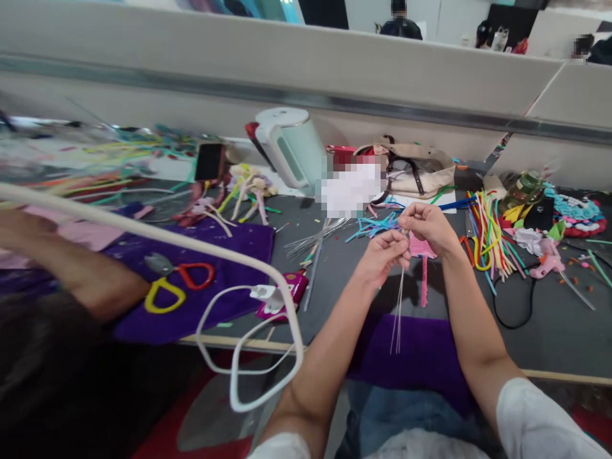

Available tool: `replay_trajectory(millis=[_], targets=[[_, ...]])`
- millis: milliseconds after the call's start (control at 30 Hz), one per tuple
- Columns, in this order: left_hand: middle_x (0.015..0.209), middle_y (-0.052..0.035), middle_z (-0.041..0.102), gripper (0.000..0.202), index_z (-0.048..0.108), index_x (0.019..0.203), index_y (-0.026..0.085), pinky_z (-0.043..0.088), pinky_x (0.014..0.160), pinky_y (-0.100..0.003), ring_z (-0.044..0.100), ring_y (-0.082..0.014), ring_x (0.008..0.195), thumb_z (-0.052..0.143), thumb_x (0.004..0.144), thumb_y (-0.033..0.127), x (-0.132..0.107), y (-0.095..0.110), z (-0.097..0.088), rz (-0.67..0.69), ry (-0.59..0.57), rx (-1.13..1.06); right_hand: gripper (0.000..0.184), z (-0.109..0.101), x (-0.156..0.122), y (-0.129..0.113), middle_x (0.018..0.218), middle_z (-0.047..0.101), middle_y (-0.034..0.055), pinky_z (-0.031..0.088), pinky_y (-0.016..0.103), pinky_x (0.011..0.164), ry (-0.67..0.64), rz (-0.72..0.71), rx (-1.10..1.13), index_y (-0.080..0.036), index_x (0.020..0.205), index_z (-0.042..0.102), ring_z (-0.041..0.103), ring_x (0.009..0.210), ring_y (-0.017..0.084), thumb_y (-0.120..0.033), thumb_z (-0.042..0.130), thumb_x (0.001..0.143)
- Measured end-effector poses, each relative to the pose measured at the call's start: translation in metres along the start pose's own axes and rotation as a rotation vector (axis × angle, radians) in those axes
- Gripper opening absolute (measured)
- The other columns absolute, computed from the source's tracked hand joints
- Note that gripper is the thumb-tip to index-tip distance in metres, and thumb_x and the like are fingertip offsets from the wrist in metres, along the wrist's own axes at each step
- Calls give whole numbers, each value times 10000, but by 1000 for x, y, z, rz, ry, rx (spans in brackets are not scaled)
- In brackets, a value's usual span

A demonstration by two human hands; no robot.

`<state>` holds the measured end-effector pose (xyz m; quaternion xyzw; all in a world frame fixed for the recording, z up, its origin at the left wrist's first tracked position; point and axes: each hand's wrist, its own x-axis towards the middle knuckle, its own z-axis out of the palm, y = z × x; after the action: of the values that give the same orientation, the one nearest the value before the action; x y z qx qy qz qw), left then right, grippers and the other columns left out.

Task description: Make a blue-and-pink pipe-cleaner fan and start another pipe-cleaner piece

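Several thin pale wires [398, 312] hang from the pinched fingers of my left hand [386, 254], their loose ends pointing down over a purple cloth [411, 350]. Just above and to the right, my right hand [425, 228] is closed in a pinch right beside the left fingertips. Its fingers hide what they hold at the wires' upper end. Below my hands, a pink fuzzy piece [424, 280] with a long strip lies on the dark table. Left of them are blue pipe cleaners [377, 224] and a bundle of bare wires [318, 236].
A white cable [191, 236] crosses the left foreground. At left are another person's arm [90, 274] and scissors [165, 293] on purple cloth. A pale green kettle-like appliance [291, 150] stands at the back. Colourful pipe cleaners [492, 233] and a pink glue gun [549, 260] lie right.
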<state>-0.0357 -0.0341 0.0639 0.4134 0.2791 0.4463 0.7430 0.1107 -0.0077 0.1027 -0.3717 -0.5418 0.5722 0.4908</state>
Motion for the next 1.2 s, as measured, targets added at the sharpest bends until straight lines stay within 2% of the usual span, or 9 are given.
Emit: replay_trajectory(millis=[133,267,400,467,600,833,967,1067,1200], targets=[[546,25,639,445,585,740,138,503,411,-189,564,-90,382,902,561,394,-7,3,16,0,-6,7,448,-8,-8,-11,554,579,-34,130,206,377,-20,-73,32,-158,696,580,239,385,11,-556,783,668],[619,4,667,401,609,745,128,544,474,-197,617,-98,462,879,611,392,-13,4,25,2,6,-2,453,-4,-18,-20,554,571,-35,169,197,383,-42,-139,7,-161,659,566,279,416,19,-546,805,646],[658,-15,678,251,655,758,109,517,452,-160,635,-92,530,837,692,268,-10,7,28,-44,68,-45,455,-1,-27,-17,532,541,-54,188,189,384,-1,-182,33,-165,646,567,303,419,22,-542,820,618],[672,-21,679,168,674,785,102,504,440,-149,657,-105,581,804,725,189,-6,6,30,-96,92,-58,447,-5,-31,-12,528,537,-58,173,190,377,31,-162,49,-164,646,576,289,399,17,-538,820,615],[605,11,632,115,689,847,112,572,547,-195,615,-78,520,762,758,104,3,-6,33,-193,76,-92,410,-21,-40,0,473,482,-74,126,187,369,97,-75,86,-160,632,596,252,375,9,-482,845,582],[605,-12,658,94,705,869,83,585,556,-224,610,-83,480,727,778,79,19,-24,28,-173,83,-100,373,-32,-41,24,505,480,-74,120,157,351,189,47,234,-157,716,678,228,401,3,-423,873,543],[600,-13,671,81,698,819,85,562,533,-195,607,-78,452,737,753,58,34,-29,24,-140,182,-154,259,-45,-33,34,688,603,-19,185,142,335,304,-28,387,-161,790,700,296,449,14,-367,808,676],[574,17,655,68,690,817,105,556,542,-176,598,-60,443,712,771,60,46,-37,19,-145,258,-258,130,-63,-33,38,698,595,-15,254,128,351,363,-46,575,-172,790,681,366,483,28,-298,711,796],[566,36,642,92,696,830,123,551,545,-170,587,-53,446,734,751,96,55,-55,11,-202,288,-297,175,-75,-37,47,705,568,-20,432,163,472,345,8,665,-217,779,622,484,577,69,-346,602,896]])
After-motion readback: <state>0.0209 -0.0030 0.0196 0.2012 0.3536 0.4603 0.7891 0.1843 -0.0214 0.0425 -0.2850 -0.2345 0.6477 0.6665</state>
